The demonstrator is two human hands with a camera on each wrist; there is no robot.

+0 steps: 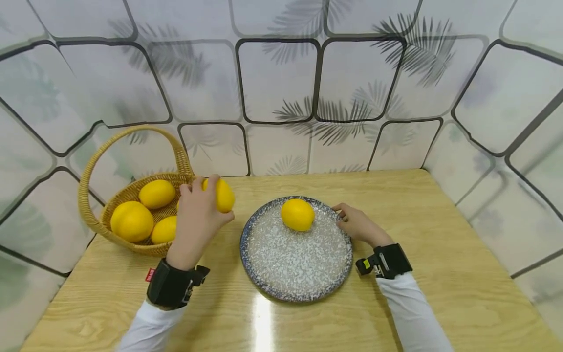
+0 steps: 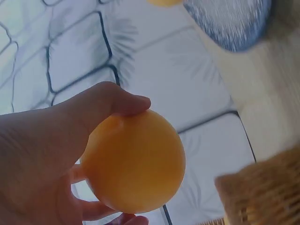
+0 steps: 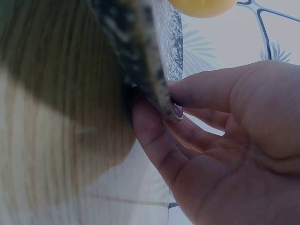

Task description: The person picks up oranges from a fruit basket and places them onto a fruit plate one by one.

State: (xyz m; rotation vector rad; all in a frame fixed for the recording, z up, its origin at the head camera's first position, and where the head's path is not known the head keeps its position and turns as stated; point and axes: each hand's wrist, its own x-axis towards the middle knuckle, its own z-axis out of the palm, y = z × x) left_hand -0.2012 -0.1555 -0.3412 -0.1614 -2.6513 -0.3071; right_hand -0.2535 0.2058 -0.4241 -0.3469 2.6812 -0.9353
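Observation:
My left hand (image 1: 196,220) grips a yellow lemon (image 1: 225,196) beside the right end of the wicker basket (image 1: 127,188). In the left wrist view the thumb lies over the top of this lemon (image 2: 136,164) and the fingers curl beneath it. Several more lemons (image 1: 157,194) sit in the basket, partly hidden by the left hand. On the speckled grey plate (image 1: 299,264) one lemon (image 1: 297,215) rests near the far rim. My right hand (image 1: 362,226) pinches the plate's right rim (image 3: 157,70), thumb on one side and fingers on the other.
The basket's tall arched handle (image 1: 132,129) rises above the fruit. Under everything is a light wooden table (image 1: 440,254), with a patterned wall covering (image 1: 281,78) behind it. A small red tag (image 1: 150,275) shows just below the basket, near the left wrist.

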